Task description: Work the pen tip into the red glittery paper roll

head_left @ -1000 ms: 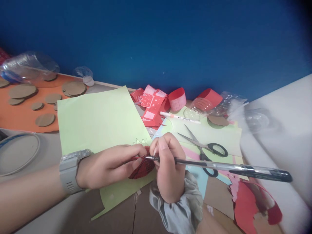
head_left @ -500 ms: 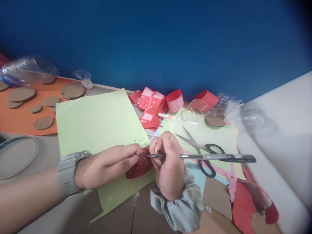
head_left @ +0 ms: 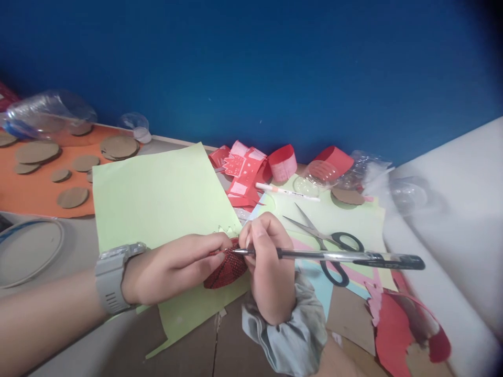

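Red patterned piece point(head_left: 225, 272), left hand point(head_left: 176, 267) holding, pen point(head_left: 338, 256) in right point(head_left: 271, 267)

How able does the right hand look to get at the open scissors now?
Probably yes, but not with free fingers: the right hand holds a pen, whose barrel crosses over the scissors in this view. They lie close by, with nothing seen resting on them.

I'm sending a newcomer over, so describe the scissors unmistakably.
Start at the blue wall, then drop to the layered pastel papers right of the right hand. The scissors lie open there, the only item with two black loop handles.
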`<control>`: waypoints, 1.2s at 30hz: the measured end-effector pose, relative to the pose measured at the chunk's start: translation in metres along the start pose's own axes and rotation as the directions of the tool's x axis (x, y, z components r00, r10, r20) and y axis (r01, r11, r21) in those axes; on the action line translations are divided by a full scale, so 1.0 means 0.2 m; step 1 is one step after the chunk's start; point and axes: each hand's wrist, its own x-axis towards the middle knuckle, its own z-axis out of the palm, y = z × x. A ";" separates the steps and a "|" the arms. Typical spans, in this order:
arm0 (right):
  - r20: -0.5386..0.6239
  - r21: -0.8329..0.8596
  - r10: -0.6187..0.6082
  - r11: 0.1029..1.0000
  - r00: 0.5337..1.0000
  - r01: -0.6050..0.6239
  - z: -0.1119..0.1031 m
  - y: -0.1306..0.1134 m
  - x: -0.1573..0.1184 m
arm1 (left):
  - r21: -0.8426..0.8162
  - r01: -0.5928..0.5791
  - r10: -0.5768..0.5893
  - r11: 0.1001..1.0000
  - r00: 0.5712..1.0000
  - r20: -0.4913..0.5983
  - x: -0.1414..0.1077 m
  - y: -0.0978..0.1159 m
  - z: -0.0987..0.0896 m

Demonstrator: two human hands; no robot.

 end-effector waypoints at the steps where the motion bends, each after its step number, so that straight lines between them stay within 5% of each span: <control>1: 0.001 -0.004 0.001 1.000 1.000 -0.001 0.00 0.00 0.00 | 0.000 -0.005 0.005 1.000 1.000 0.001 0.00 0.00 0.00; 20: 0.090 -0.198 -0.108 0.972 0.990 0.124 -0.01 -0.01 0.00 | 0.000 -0.051 0.051 0.999 0.997 -0.063 -0.01 -0.03 0.03; 36: 0.079 -0.180 -0.078 0.979 0.994 0.091 -0.01 -0.01 0.00 | 0.025 -0.034 0.035 0.999 0.999 -0.019 -0.02 -0.03 0.01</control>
